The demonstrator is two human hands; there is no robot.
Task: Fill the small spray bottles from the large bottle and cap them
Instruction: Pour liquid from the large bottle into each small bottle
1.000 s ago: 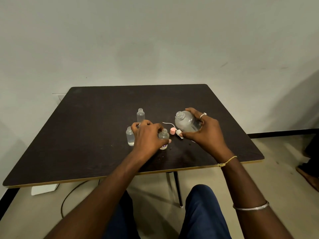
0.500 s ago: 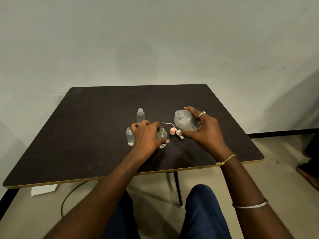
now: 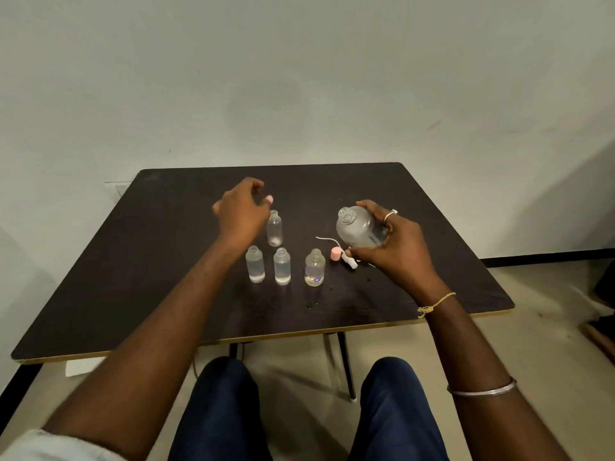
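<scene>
Several small clear bottles stand uncapped on the dark table point(image 3: 159, 261): one at the back point(image 3: 274, 227), two side by side in front point(image 3: 255, 264) point(image 3: 282, 266), and one with a purple print point(image 3: 314, 267) to their right. My left hand point(image 3: 241, 212) hovers above and left of the back bottle, fingers loosely curled, with nothing seen in it. My right hand point(image 3: 396, 247) grips the large clear bottle point(image 3: 357, 227), which is open-mouthed and tilted to the left. A pink cap point(image 3: 335, 254) and a white spray head point(image 3: 349, 261) with its thin tube lie between the printed bottle and the large one.
A few droplets point(image 3: 311, 305) spot the table in front of the printed bottle. The table stands against a pale wall. My knees in dark trousers point(image 3: 226, 410) are below the front edge.
My left hand has let go of the printed small bottle and risen back and to the left. The large bottle in my right hand has barely moved.
</scene>
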